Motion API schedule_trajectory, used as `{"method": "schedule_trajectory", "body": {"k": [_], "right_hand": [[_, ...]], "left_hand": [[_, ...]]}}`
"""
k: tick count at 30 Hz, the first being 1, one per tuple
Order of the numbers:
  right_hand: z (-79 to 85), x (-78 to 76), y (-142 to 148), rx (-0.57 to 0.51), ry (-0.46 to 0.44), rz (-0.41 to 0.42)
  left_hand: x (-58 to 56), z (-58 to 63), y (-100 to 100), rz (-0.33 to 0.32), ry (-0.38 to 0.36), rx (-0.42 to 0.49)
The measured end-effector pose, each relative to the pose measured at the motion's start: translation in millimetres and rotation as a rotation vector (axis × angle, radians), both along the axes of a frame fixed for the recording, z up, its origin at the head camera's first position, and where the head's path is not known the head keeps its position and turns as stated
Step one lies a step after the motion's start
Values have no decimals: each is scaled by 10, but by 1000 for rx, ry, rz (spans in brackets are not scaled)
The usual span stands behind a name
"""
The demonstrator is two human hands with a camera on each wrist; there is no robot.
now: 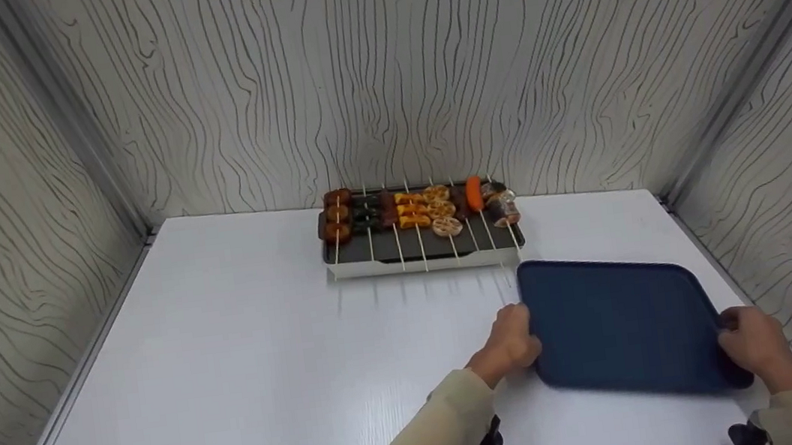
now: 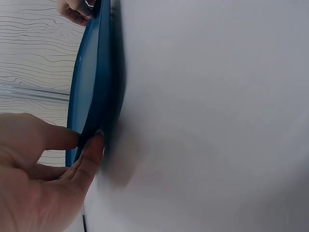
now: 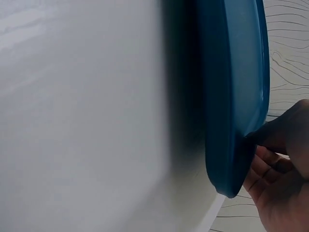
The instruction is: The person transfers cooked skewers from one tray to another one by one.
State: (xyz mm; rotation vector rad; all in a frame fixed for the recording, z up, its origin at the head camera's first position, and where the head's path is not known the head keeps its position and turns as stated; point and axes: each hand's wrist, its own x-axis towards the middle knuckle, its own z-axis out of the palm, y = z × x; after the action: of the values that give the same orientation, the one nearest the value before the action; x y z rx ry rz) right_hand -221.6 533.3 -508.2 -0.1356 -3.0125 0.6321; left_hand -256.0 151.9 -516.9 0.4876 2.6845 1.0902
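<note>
A dark blue rectangular tray [image 1: 620, 327] with a raised rim is held between both hands at the right of the table. My left hand [image 1: 509, 341] pinches its left edge, thumb on the rim and fingers beneath, as the left wrist view shows on the tray [image 2: 99, 72]. On the opposite edge my right hand [image 1: 757, 341] pinches the rim, close to a corner of the tray [image 3: 227, 96] in the right wrist view. In both wrist views a shadow lies along the tray's underside. Nothing lies on the tray.
A grill plate [image 1: 411, 249] on a pale base stands at the back, bearing several food skewers [image 1: 412, 209] in a row. Their sticks jut over its front edge. Wood-patterned walls [image 1: 378, 73] close off the back and sides of the white table [image 1: 232, 363].
</note>
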Motion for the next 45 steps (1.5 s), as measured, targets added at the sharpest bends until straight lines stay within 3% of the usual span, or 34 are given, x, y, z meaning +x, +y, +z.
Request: {"method": "schedule_trajectory", "body": {"k": [14, 22, 34, 45], "right_hand": [[118, -7, -197, 2, 31, 12], [120, 1, -300, 25, 109, 58], [197, 45, -553, -61, -28, 78], [212, 49, -730, -70, 16, 128]], "left_hand": [[38, 73, -236, -4, 34, 28], [56, 109, -387, -39, 85, 13], [111, 121, -674, -29, 64, 33], [175, 145, -882, -17, 111, 33]]}}
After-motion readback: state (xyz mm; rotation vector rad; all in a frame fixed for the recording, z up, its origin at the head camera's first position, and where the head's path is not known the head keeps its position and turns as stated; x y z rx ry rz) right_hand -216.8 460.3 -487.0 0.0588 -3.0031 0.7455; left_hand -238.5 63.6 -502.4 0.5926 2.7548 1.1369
